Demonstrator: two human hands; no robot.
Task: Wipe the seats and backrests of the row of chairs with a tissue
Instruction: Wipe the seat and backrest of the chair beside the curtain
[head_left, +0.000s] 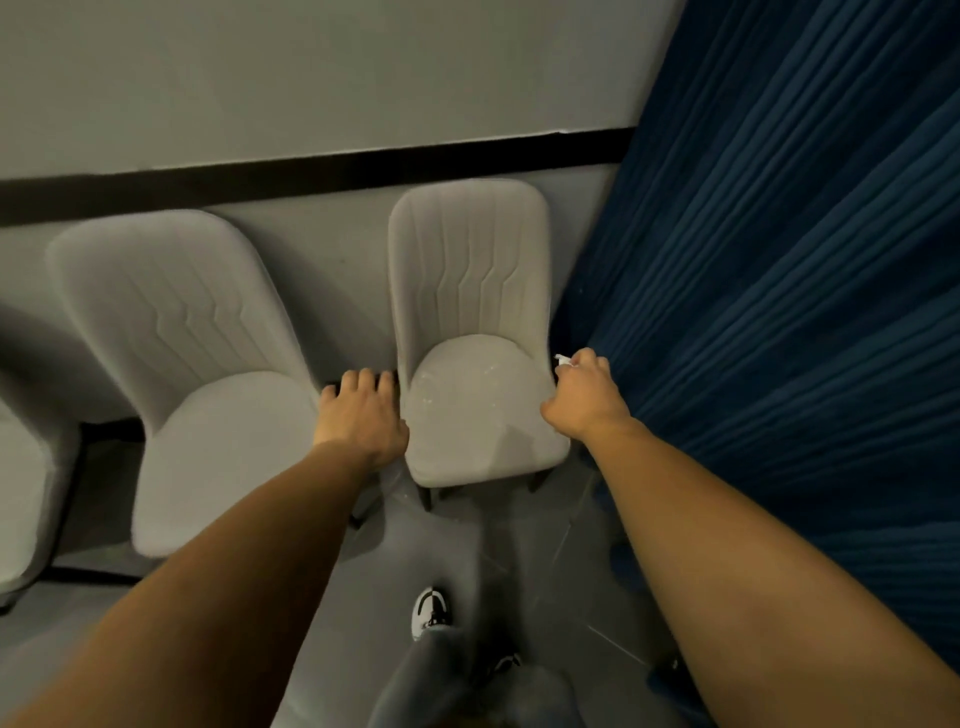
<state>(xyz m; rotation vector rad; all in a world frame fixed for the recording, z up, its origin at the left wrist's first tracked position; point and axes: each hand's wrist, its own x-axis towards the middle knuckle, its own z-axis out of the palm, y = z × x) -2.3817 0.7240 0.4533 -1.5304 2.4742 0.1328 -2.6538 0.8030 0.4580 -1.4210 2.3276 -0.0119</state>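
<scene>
Three pale upholstered chairs are seen from above, lined up against a grey wall (311, 78) that carries a dark horizontal band (311, 169). The rightmost chair (478, 364) stands just beside a pleated blue curtain (779, 260); its backrest is set toward the wall and its seat faces the person, so its long axis runs from the wall toward the camera. The middle chair (208, 374) is oriented the same way, and only an edge of a third chair (21, 493) is caught at the left border.

The rightmost chair is held at both sides of its seat. The left hand (361, 415) is placed at the seat's left edge, in the gap between the two chairs, with its fingers bent downward over the edge; the grip appears to be on the seat's rim, though the fingertips are hidden. The right hand (584, 397) is set against the seat's right edge, next to the curtain, and a crumpled white tissue (565, 360) is clutched in its curled fingers, a small part of it protruding toward the wall.

A grey floor (519, 545) is seen below, with a black-and-white shoe (432, 610) under the arms.
</scene>
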